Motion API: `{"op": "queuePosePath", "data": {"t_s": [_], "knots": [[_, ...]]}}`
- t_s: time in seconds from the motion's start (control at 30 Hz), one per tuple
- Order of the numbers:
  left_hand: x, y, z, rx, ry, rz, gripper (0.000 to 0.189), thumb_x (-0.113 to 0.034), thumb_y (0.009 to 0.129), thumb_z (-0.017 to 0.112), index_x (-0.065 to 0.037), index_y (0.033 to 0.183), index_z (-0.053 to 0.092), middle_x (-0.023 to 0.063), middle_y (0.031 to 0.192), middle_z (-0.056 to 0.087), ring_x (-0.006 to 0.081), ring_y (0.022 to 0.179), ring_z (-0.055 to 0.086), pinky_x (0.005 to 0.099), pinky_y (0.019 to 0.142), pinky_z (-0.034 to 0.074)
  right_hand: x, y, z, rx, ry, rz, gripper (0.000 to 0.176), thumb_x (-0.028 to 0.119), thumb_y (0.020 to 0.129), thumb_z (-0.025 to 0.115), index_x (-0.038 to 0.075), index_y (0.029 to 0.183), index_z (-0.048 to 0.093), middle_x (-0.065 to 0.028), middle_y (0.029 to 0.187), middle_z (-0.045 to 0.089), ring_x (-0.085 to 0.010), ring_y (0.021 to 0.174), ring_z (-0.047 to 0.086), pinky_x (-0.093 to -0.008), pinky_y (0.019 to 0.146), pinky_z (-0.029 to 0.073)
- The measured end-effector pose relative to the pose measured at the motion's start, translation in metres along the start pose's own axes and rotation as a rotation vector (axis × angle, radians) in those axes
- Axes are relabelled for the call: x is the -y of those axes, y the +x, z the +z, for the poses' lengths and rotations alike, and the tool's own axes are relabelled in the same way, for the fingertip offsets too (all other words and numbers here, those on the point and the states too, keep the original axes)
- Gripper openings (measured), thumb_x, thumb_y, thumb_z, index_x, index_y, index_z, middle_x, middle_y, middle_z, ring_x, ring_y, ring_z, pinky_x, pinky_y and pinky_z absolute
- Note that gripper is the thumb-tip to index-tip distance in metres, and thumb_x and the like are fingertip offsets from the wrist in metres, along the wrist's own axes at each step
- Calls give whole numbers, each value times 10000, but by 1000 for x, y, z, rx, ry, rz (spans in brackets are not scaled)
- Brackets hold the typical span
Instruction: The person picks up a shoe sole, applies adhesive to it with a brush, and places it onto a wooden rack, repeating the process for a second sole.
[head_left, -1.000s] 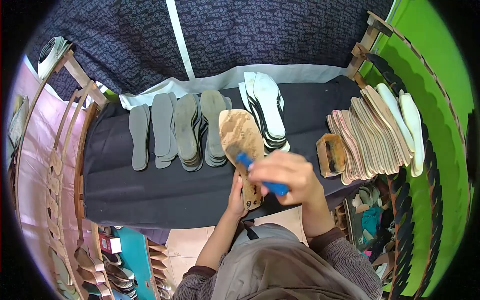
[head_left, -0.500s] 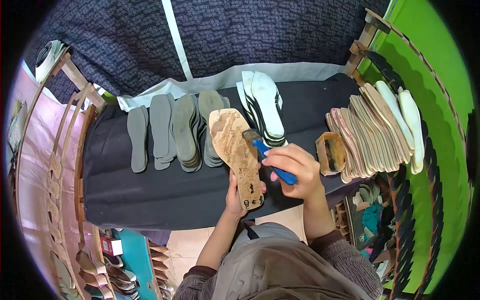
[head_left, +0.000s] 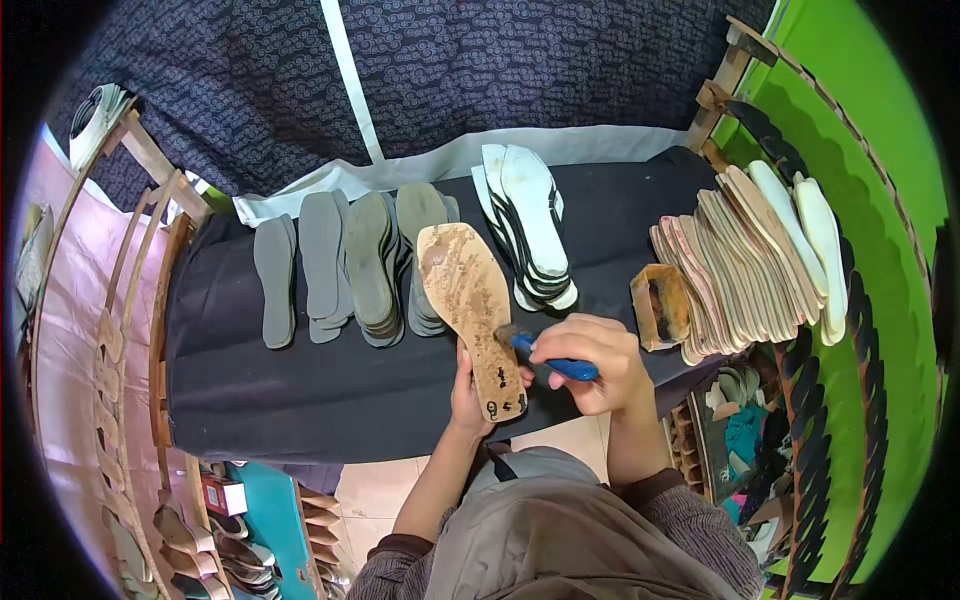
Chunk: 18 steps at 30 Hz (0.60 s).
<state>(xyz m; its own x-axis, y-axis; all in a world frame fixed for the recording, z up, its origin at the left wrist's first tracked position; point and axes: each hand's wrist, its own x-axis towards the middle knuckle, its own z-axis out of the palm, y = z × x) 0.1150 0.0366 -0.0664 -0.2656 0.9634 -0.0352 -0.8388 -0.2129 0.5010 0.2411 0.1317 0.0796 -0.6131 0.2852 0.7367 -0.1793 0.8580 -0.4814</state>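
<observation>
A tan insole point(head_left: 465, 280) with brown smears and black marks at its heel is tilted up over the dark-covered table. My left hand point(head_left: 467, 397) is closed around its narrow heel end, thumb on the left edge and fingertips on the right. In my right hand point(head_left: 596, 360) is a brush with a blue handle point(head_left: 556, 361); my fingers are wrapped round it. The brush's dark bristles point(head_left: 512, 338) are at the insole's right edge, near its waist. Beyond the insole lie stacks of grey insoles point(head_left: 370, 265) and white insoles point(head_left: 530, 215).
A small open box point(head_left: 648, 308) with dark stains inside stands right of my right hand. Beside it, many tan insoles point(head_left: 735, 270) lean in a row. Wooden racks frame both sides, and a patterned curtain point(head_left: 540, 70) hangs behind the table.
The brush in my right hand has moved down along the insole, from its wide upper part to its waist. My left hand still holds the insole, which has dipped slightly.
</observation>
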Motion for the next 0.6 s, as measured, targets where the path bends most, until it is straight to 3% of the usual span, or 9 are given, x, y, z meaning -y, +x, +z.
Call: {"op": "queuePosePath", "data": {"t_s": [0.1, 0.23, 0.37, 0.57, 0.6], "knots": [[-1, 0, 5, 17, 116, 38, 543, -452, 958, 269, -221, 1425, 116, 173, 1232, 471, 329, 820, 619, 401, 697, 536, 0, 7, -2, 8, 55, 5, 201, 23, 611, 671, -6, 809, 643, -136, 794, 638, -265, 674, 628, -310, 601, 490], [-1, -2, 5, 121, 109, 14, 566, -456, 953, 299, -219, 1430, 106, 195, 1312, 429, 325, 766, 612, 376, 642, 525, -10, 25, -4, -104, -99, -85, 266, -39, 567, 641, -6, 831, 641, -131, 809, 638, -259, 666, 610, -310, 588, 484], [-2, -2, 10, 162, 114, 20, 554, -445, 954, 299, -202, 1420, 125, 214, 1320, 414, 328, 761, 610, 381, 651, 522, -21, 38, -8, -103, -157, -75, 239, -45, 617, 640, 4, 851, 636, -128, 848, 642, -252, 698, 608, -304, 599, 483], [-3, -1, 10, 144, 123, 25, 552, -437, 954, 303, -186, 1416, 134, 213, 1317, 416, 323, 777, 607, 386, 660, 520, -13, 32, -18, 43, -21, -36, 144, 39, 689, 674, 7, 826, 639, -118, 806, 646, -257, 674, 619, -294, 612, 486], [-3, -1, 10, 149, 106, 25, 554, -435, 955, 305, -180, 1416, 135, 211, 1317, 416, 321, 779, 607, 386, 663, 520, -12, 30, -20, 49, -12, -4, 237, -8, 632, 641, 16, 868, 624, -108, 858, 645, -283, 747, 631, -318, 673, 501]]}}
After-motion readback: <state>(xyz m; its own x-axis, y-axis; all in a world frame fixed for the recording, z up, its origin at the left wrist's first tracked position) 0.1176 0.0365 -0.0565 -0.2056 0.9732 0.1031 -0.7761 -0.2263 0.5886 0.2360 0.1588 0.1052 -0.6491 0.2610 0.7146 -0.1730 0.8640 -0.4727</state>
